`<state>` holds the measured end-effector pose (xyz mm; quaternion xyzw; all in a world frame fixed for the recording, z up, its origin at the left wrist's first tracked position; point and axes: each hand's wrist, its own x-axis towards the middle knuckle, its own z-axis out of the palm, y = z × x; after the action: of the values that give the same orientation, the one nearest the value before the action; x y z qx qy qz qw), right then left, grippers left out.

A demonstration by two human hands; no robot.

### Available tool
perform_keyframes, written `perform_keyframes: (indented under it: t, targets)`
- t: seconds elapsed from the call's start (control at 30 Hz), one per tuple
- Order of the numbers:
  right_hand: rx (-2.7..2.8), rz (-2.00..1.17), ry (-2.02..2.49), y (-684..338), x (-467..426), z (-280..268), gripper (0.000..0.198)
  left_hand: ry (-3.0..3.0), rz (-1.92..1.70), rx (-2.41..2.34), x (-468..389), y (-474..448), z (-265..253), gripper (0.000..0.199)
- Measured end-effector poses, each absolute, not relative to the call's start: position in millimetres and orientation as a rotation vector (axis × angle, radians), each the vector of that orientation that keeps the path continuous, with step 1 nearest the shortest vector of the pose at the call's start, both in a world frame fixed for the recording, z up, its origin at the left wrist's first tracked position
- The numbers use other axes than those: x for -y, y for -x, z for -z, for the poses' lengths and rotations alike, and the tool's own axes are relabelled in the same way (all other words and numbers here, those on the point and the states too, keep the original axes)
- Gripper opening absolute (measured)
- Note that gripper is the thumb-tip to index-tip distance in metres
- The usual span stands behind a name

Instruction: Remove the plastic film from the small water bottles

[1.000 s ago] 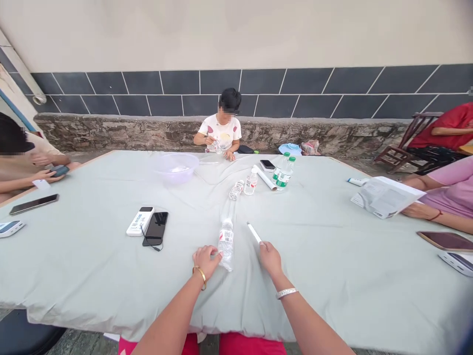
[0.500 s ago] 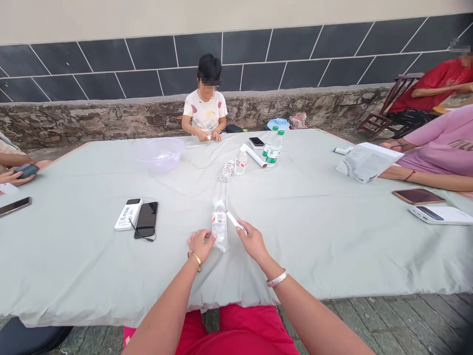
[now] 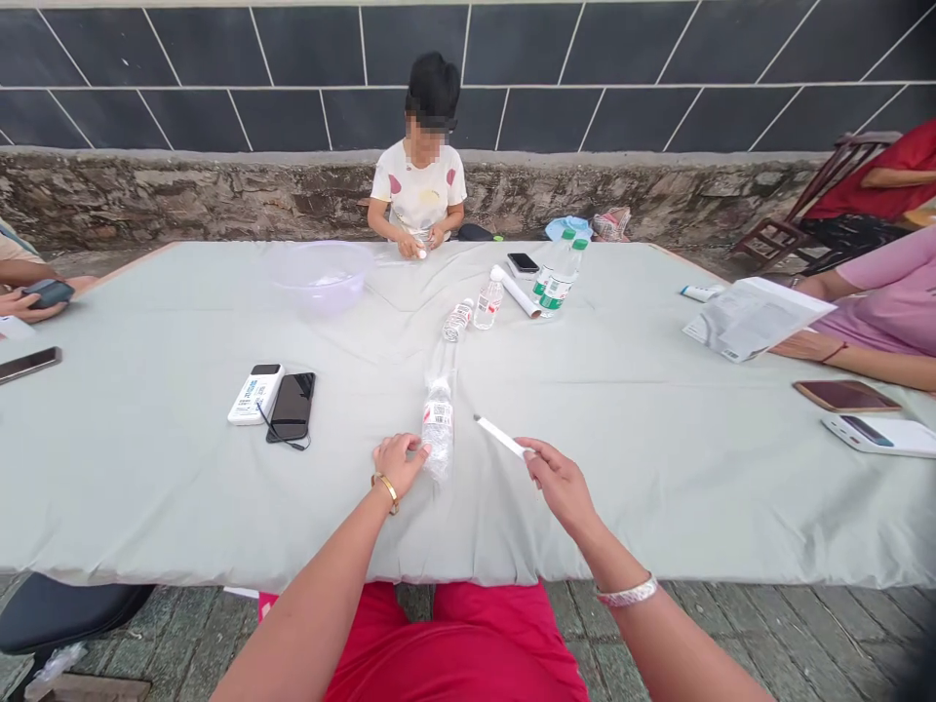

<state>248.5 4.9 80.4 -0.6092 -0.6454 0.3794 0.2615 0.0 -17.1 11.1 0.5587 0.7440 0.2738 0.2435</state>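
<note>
A clear plastic bottle [image 3: 438, 417] with a red and white label lies in front of me, wrapped in clear film that stretches toward the far side. My left hand [image 3: 399, 462] is at its left side, fingers bent and pressed together, fingertips holding it against the cloth. To the right, my right hand [image 3: 560, 480] is closed around the end of a slim white knife-like tool [image 3: 501, 435]. Its dark tip points up and left, apart from the bottle. Another small bottle [image 3: 457, 320] lies tilted at the film's far end, beside an upright one [image 3: 487, 298].
A white power bank [image 3: 255, 394] and black phone [image 3: 291, 408] lie to the left. Beyond are a translucent basin [image 3: 322, 278], a white roll [image 3: 521, 294] and green-capped bottles [image 3: 557, 283]. One person sits opposite; others sit at both sides, one with a paper sheet [image 3: 757, 317].
My right hand has moved right with the white tool, drawing its tip away from the bottle. My left hand stays at the bottle. The view has tilted down slightly.
</note>
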Motion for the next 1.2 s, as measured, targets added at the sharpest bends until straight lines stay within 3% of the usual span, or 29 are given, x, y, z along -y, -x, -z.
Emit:
perform_keyframes:
  t: [0.13,0.23,0.33,0.47,0.6,0.73,0.9,1.2]
  targets:
    - [1.866,-0.523,1.8,-232,-48,-48,0.04,-1.518,-0.752,-2.014,17,1,-12,0.026]
    - [2.009,-0.311,1.885,-225,-50,-26,0.036,-1.453,-0.799,-1.992,17,3,-12,0.027]
    - [2.017,-0.225,1.822,-215,-30,-18,0.037,-1.347,-0.895,-1.928,17,9,-10,0.042]
    - [2.035,-0.691,1.579,-183,-10,-23,0.029,-1.255,-1.041,-1.764,15,22,-2,0.057]
    - [1.816,-1.144,1.633,-145,-17,-22,0.043,-1.151,-1.105,-1.622,12,34,-3,0.062]
    - [1.574,-1.268,1.56,-123,-17,-13,0.035,-1.034,-1.046,-1.601,5,35,-17,0.055]
    - [1.277,-1.524,1.333,-104,-9,-9,0.019,-1.027,-0.925,-1.954,-3,24,-23,0.052]
    - [1.098,-1.677,1.438,-116,-8,-28,0.018,-1.026,-0.827,-2.065,1,24,-25,0.039]
